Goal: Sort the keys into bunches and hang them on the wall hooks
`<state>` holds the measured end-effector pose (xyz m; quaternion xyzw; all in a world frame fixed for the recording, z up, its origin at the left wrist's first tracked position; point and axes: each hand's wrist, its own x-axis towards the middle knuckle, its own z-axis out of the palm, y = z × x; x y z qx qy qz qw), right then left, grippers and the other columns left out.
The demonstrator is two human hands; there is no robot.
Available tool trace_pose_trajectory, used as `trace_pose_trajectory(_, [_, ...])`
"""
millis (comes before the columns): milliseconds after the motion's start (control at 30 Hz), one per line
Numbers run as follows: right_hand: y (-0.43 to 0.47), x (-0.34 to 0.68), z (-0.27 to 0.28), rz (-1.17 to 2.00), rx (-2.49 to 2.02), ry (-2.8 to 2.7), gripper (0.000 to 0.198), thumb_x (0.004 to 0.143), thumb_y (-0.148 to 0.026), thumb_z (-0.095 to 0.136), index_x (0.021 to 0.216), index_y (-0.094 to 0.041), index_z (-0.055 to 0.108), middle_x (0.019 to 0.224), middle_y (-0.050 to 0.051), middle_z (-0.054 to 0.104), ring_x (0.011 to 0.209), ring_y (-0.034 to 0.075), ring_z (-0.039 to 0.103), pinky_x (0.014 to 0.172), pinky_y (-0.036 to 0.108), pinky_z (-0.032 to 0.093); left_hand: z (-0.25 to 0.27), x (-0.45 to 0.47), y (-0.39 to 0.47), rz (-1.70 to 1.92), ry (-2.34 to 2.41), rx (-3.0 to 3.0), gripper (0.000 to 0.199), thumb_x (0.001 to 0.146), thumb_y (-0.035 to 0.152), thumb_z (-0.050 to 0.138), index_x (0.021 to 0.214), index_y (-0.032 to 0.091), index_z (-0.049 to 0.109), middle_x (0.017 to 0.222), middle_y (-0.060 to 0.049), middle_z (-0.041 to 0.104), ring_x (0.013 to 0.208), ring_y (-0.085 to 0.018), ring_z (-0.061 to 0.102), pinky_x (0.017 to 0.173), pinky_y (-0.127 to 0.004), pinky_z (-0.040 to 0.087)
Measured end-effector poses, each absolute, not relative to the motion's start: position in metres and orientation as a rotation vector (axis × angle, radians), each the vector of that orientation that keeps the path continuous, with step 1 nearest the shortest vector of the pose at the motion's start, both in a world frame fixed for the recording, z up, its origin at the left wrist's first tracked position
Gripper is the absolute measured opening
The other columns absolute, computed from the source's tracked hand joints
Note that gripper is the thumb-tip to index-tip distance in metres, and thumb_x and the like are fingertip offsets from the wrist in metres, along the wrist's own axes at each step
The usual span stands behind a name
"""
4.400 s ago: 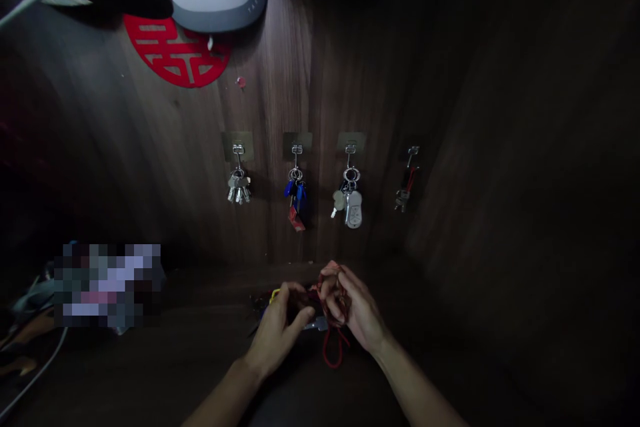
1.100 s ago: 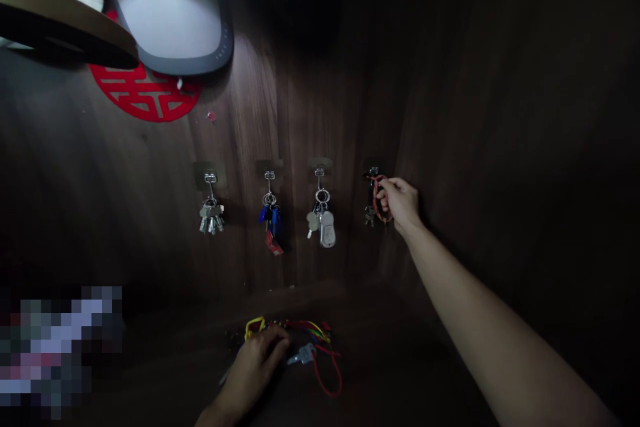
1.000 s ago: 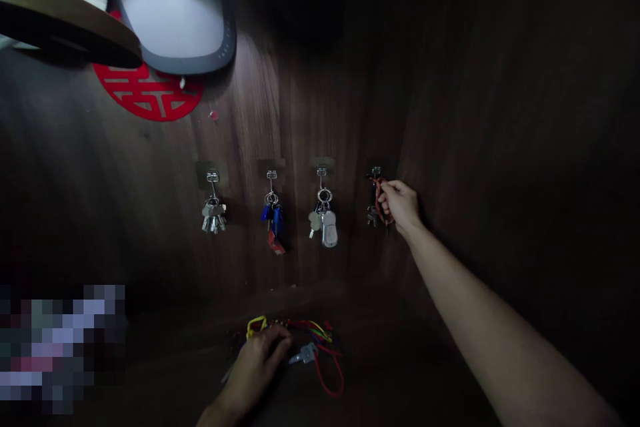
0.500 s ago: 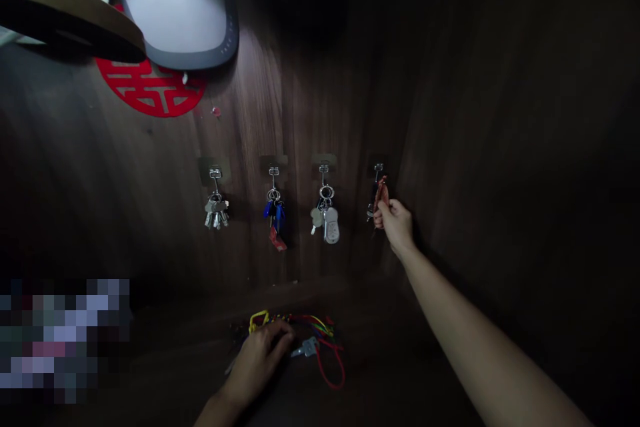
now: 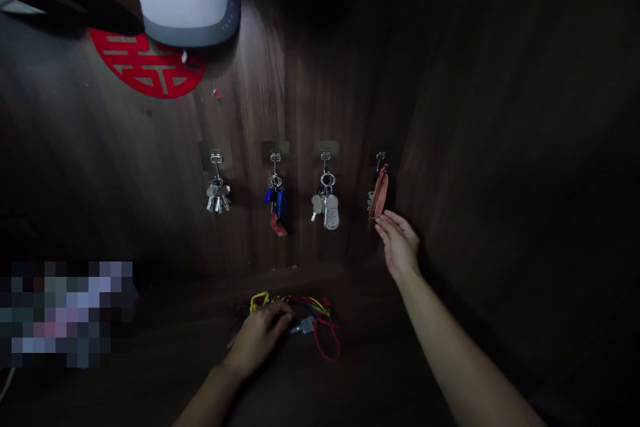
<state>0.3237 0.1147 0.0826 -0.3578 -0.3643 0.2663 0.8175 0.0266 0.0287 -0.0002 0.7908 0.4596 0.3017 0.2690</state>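
My right hand point(image 5: 400, 243) is raised at the rightmost wall hook with its fingers extended. Its fingertips are at the lower end of a reddish-brown pouch point(image 5: 381, 192), which hangs from that hook with metal pieces partly hidden behind it. Lower down, my left hand point(image 5: 259, 333) lies curled over a bundle of colourful cords point(image 5: 315, 307) on the dark surface. Its fingertips are bent down, and what they grip is hidden. Just right of them lies a silver key point(image 5: 306, 326) with a red cord loop point(image 5: 327, 350).
On the dark wood wall hang a silver key bunch point(image 5: 218, 197), keys with blue tags point(image 5: 277, 200), and keys with a grey remote point(image 5: 331, 212). Above are a grey cap point(image 5: 185, 0), a red paper cutout point(image 5: 150, 70) and a dark-edged round object point(image 5: 75, 0). A pixelated patch covers the lower left.
My right hand has loosened its hold on the pouch and slid down to its lower end, fingers now straighter. My left hand stays on the cords. The view has tilted slightly downward.
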Motion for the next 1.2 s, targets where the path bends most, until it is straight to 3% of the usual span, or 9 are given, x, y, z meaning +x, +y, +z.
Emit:
trace_pose_trajectory(333, [0.083,0.281,0.039,0.754,-0.96,-0.939,0.026,0.059,-0.036,0.073,0.077,-0.019,0.065,0.073,0.002,0.067,0.068,0.014,0.064,0.062,0.027,0.052,0.001,0.025,0.026,0.809,1.221,2.142,0.023,0.088,0.031,0.042,0.087,0.022,0.063,0.087,-0.001,0.069,0.082,-0.015,0.062,0.075,-0.023,0.044])
trace_pose_trajectory(567, [0.06,0.256,0.018,0.9,-1.069,-1.367,0.024,0.07,-0.04,0.064,0.078,-0.018,0.064,0.069,0.001,0.066,0.054,0.011,0.054,0.049,0.021,0.041,-0.003,0.023,0.027,0.84,1.222,2.154,0.02,0.088,0.029,0.044,0.091,0.024,0.063,0.093,-0.001,0.069,0.088,-0.016,0.062,0.081,-0.024,0.044])
trace_pose_trajectory(733, [0.044,0.254,0.015,0.876,-1.225,-1.888,0.014,0.073,-0.031,0.063,0.069,-0.018,0.065,0.058,-0.004,0.057,0.054,0.009,0.048,0.05,0.02,0.035,-0.005,0.021,0.028,0.869,1.23,2.164,0.02,0.088,0.027,0.044,0.092,0.023,0.064,0.095,-0.001,0.069,0.09,-0.016,0.061,0.083,-0.026,0.045])
trace_pose_trajectory(867, [0.042,0.257,0.01,0.775,-1.294,-2.102,0.008,0.067,-0.026,0.069,0.068,-0.019,0.066,0.07,-0.003,0.058,0.061,0.011,0.051,0.055,0.021,0.036,-0.006,0.021,0.029,0.866,1.229,2.179,0.02,0.088,0.026,0.045,0.093,0.023,0.064,0.096,-0.002,0.068,0.091,-0.016,0.061,0.084,-0.027,0.045])
trace_pose_trajectory(1033, [0.044,0.255,0.008,0.652,-1.271,-2.161,0.005,0.067,-0.015,0.064,0.066,-0.02,0.064,0.072,-0.003,0.054,0.064,0.011,0.051,0.059,0.021,0.037,-0.005,0.022,0.028,0.861,1.224,2.177,0.022,0.089,0.028,0.043,0.094,0.023,0.064,0.097,-0.003,0.068,0.091,-0.016,0.061,0.084,-0.027,0.045])
trace_pose_trajectory(1200, [0.041,0.242,0.013,0.701,-1.102,-2.047,0.004,0.074,-0.018,0.058,0.072,-0.02,0.061,0.069,-0.003,0.054,0.062,0.011,0.051,0.058,0.021,0.039,-0.002,0.024,0.027,0.889,1.204,2.17,0.023,0.089,0.029,0.043,0.098,0.023,0.064,0.099,-0.003,0.068,0.094,-0.017,0.061,0.087,-0.028,0.044])
